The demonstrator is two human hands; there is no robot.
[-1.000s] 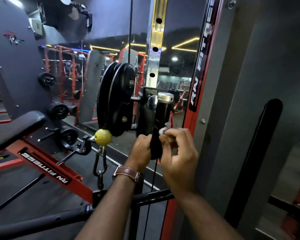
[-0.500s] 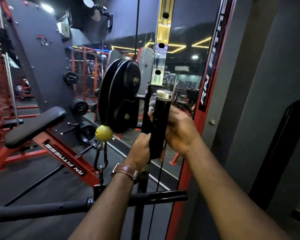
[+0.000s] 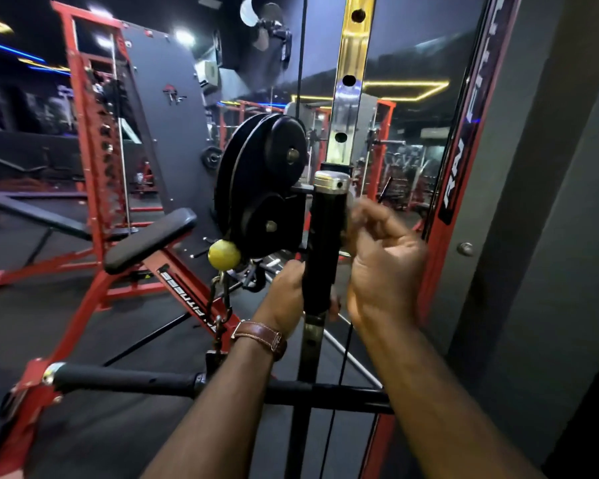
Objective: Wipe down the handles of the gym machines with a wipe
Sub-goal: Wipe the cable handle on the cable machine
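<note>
The left hand (image 3: 286, 292) is gripping the lower end of the upright black handle (image 3: 325, 243); the right hand (image 3: 384, 267) is curling beside its upper part (blurred, so any wipe there is unclear).

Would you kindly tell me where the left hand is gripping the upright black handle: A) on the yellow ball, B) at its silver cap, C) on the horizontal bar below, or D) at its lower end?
D: the left hand curls round the lower end of the black handle, well below its silver cap.
</note>
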